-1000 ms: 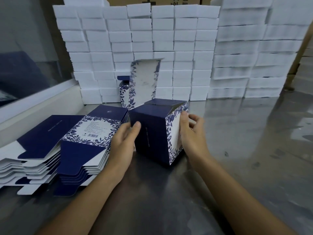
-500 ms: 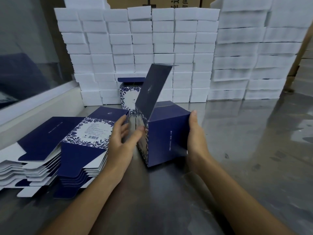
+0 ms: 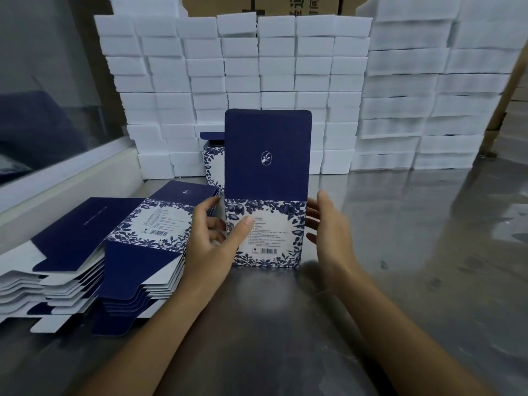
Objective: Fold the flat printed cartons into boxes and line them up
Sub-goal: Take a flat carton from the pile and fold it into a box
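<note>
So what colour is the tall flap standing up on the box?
The flap is dark navy blue with a small white logo, seen in the head view.

- The box is showing a navy lid flap and a white panel bordered with blue leaves.
- The flat cartons are matching it.
- White blocks are standing behind.
- The table is gleaming grey.

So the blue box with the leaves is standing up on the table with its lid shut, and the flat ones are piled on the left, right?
Not quite. The box does stand on the table, but its lid is open, sticking straight up. The head view shows that. The flat cartons are piled on the left, as you said.
</note>
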